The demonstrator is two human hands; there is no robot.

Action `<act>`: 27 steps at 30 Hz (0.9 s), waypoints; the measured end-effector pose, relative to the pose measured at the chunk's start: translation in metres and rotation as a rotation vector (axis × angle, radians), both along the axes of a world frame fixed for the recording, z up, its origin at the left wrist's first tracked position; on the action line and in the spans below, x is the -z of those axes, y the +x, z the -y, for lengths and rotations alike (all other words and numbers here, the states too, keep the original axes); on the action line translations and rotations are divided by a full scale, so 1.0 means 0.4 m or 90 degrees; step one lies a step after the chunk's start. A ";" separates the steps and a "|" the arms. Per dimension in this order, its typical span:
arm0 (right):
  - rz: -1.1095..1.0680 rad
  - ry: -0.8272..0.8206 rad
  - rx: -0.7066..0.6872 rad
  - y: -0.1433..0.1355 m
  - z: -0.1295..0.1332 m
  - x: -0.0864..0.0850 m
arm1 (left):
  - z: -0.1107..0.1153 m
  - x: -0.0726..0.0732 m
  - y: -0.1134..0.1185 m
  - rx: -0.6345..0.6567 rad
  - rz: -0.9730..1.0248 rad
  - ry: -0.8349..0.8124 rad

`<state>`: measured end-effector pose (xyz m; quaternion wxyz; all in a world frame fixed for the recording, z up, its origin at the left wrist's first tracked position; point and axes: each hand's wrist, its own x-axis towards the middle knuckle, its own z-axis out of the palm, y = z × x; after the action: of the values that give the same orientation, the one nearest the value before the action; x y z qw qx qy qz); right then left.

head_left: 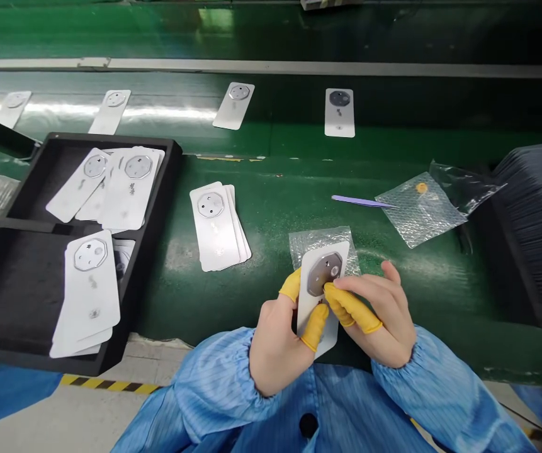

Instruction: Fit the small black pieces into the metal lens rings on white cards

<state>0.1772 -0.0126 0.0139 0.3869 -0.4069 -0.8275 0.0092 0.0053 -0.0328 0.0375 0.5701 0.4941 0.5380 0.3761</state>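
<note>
At far left we note a black tray (160,189) with two compartments, white cards with octagonal discs lying loose in both. Just right of it, a fanned stack of cards (218,228) rests on the green table (271,201). Lower centre, the left hand (277,340) and right hand (379,314), both with yellow finger cots, are together, pinching one white card (320,296) from either side; the right fingertips touch its metallic disc (323,274). A small bubble bag (320,242) lies directly behind the card. Further right sit a purple stick (358,201) and a second bubble bag (422,207). Four single cards ride the conveyor belt (280,107) along the top.
</note>
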 end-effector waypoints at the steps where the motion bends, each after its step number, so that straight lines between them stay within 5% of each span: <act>1: 0.001 0.008 -0.006 0.001 -0.001 -0.002 | 0.001 0.000 0.000 -0.003 -0.007 0.004; 9: 0.183 -0.081 -0.054 -0.022 0.023 -0.037 | 0.003 0.018 -0.004 -0.014 -0.041 0.008; 14: 0.122 -0.116 -0.092 -0.024 0.031 -0.009 | 0.008 0.032 -0.003 -0.035 -0.002 -0.015; 19: 0.022 -0.115 -0.102 -0.019 0.036 -0.005 | 0.002 0.002 0.012 -0.037 0.080 -0.050; 27: 0.076 -0.150 -0.112 -0.033 0.042 -0.025 | 0.009 0.018 0.008 -0.082 0.110 -0.072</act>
<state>0.1640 -0.0295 0.0238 0.2841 -0.3754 -0.8746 0.1158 0.0084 -0.0363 0.0302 0.6161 0.3908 0.5379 0.4224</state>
